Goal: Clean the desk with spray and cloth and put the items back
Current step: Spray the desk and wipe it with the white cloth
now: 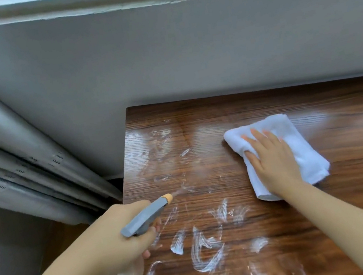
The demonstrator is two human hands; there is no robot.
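My left hand [118, 239] grips a clear spray bottle [148, 216] with a grey head and an orange nozzle, held over the desk's left edge and pointing right and away from me. A faint mist leaves the nozzle. My right hand [270, 162] lies flat, fingers spread, on a folded white cloth [296, 142] that rests on the dark wooden desk [362, 179]. White smears and wet streaks [204, 251] cover the desk's near left part, between the two hands.
The desk's far edge meets a grey wall [185, 52] under a window sill. Left of the desk hang grey curtain folds [12, 165], with floor below them.
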